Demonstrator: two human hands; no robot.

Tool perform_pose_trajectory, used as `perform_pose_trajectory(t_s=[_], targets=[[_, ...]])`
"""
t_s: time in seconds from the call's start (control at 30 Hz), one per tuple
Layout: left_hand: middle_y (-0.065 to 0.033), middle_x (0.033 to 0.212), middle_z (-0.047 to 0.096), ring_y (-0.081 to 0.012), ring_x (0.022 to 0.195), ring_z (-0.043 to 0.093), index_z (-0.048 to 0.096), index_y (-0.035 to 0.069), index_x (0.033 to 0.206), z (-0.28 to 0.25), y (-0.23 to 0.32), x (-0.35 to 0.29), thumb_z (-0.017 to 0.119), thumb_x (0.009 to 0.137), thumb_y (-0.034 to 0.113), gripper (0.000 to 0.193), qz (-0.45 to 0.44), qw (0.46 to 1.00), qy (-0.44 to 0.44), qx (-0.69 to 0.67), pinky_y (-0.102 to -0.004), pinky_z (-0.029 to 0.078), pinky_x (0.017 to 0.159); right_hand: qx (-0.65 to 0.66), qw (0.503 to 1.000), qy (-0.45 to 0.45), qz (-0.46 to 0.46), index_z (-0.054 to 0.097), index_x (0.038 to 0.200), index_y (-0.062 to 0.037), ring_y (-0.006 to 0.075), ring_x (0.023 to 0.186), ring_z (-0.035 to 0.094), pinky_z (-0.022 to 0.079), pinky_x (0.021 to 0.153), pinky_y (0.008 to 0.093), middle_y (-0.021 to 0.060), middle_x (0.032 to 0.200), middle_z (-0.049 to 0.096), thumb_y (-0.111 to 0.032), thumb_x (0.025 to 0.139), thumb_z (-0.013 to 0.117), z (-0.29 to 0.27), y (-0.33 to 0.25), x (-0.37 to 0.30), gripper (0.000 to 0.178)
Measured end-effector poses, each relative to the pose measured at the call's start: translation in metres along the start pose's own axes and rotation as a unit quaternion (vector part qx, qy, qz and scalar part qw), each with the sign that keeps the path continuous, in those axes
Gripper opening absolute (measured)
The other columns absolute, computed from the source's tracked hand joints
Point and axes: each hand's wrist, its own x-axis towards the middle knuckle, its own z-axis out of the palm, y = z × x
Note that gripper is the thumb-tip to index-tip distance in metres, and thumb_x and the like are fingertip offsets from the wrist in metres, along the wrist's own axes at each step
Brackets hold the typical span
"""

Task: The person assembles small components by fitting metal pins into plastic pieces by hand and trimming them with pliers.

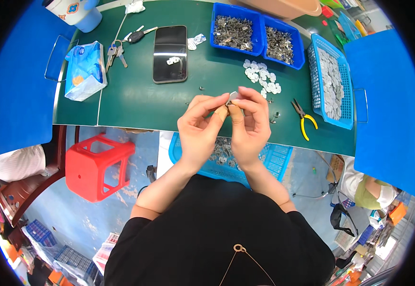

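My left hand (200,125) and my right hand (250,123) meet over the front edge of the green table. Between the right thumb and fingers is a small white plastic piece (233,96). The left thumb and forefinger pinch a small dark metal part (228,103) against it; its exact shape is mostly hidden by the fingertips. Just beyond my right hand lies a loose group of similar white pieces (263,75). A few tiny metal parts (275,116) rest on the table right of that hand, near pliers with yellow handles (304,119).
Two blue bins (263,33) of metal parts stand at the back. A light-blue basket (316,78) of white pieces is at right; another basket (278,159) sits below the table edge. At left are a phone (170,45), keys (117,55), a tissue pack (84,71) and a red stool (86,171).
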Motion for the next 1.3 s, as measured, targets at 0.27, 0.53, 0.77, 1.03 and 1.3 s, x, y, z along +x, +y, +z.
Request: perform_pose_trajectory(t_s=[0.27,0.53,0.77,1.03,1.3], targets=[[-0.0105,0.103,0.064,-0.0153,0.092,0.062,0.059,-0.001,0.114,-0.008,-0.003,0.001,0.065,0.083,0.000,0.031,-0.113,0.985,0.005,-0.131,-0.0275,0.052,0.083,-0.040,0.997,-0.068,-0.018,0.065,0.097,0.0033,0.0221,0.099,0.060,0.048,0.086,0.0292,0.0140,0.108,0.059,0.004,0.083,0.062,-0.010,-0.004,0.001,0.015],[-0.0069,0.100,0.063,-0.0156,0.091,0.063,0.060,-0.001,0.112,-0.011,-0.011,0.002,0.064,0.084,0.000,0.028,-0.155,0.977,0.025,-0.142,-0.0301,0.054,0.086,-0.059,0.989,-0.132,0.010,0.064,0.111,-0.0014,0.0251,0.104,0.058,0.046,0.089,0.0332,0.0160,0.118,0.056,-0.006,0.085,0.061,-0.039,-0.012,0.002,0.027],[-0.0058,0.095,0.062,-0.0155,0.091,0.062,0.061,-0.001,0.111,-0.015,-0.011,0.001,0.065,0.084,0.000,0.028,-0.155,0.982,0.024,-0.102,-0.0307,0.053,0.087,-0.459,0.883,-0.092,0.006,0.070,0.092,-0.0070,0.0201,0.088,0.055,0.038,0.079,0.0328,0.0048,0.093,0.064,-0.007,0.074,0.070,-0.108,-0.004,0.020,0.018],[-0.0067,0.093,0.061,-0.0157,0.086,0.063,0.060,-0.002,0.111,-0.011,-0.008,0.000,0.066,0.083,0.000,0.028,-0.141,0.986,-0.003,-0.084,-0.0288,0.053,0.083,-0.495,0.841,-0.213,-0.050,0.069,0.086,-0.0079,0.0182,0.086,0.053,0.031,0.076,0.0332,0.0007,0.090,0.063,-0.011,0.072,0.071,-0.107,0.006,0.025,0.014],[-0.0045,0.094,0.059,-0.0149,0.091,0.061,0.059,-0.003,0.112,-0.012,-0.005,-0.002,0.065,0.083,0.000,0.029,-0.143,0.988,-0.030,-0.055,-0.0300,0.053,0.087,-0.425,0.872,-0.237,-0.055,0.060,0.074,-0.0049,0.0218,0.083,0.055,0.038,0.071,0.0345,0.0038,0.087,0.062,-0.005,0.072,0.069,-0.102,0.013,0.028,0.009]])
